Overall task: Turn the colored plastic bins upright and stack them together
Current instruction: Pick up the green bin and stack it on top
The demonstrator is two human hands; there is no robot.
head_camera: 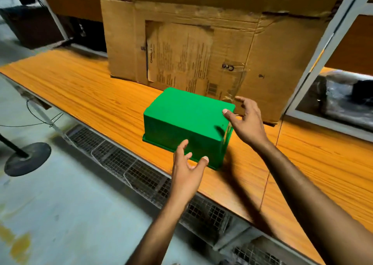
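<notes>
Green bin [187,115] upside down on the desk [80,87] just in front of a cardboard box [181,42], your left hand [187,174] spread wide at its near wall, holding nothing, your right hand [246,121] spread too, thumb resting on the bin's right top corner

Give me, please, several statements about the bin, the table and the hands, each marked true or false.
1. The green rectangular plastic bin lies upside down. True.
2. It sits on a white metal surface. False: it sits on an orange-brown wooden table.
3. A large brown cardboard box stands behind it. True.
4. The left hand holds a red bin. False: it is open at the green bin's near side.
5. The right hand is at the bin's far right corner. True.
</notes>
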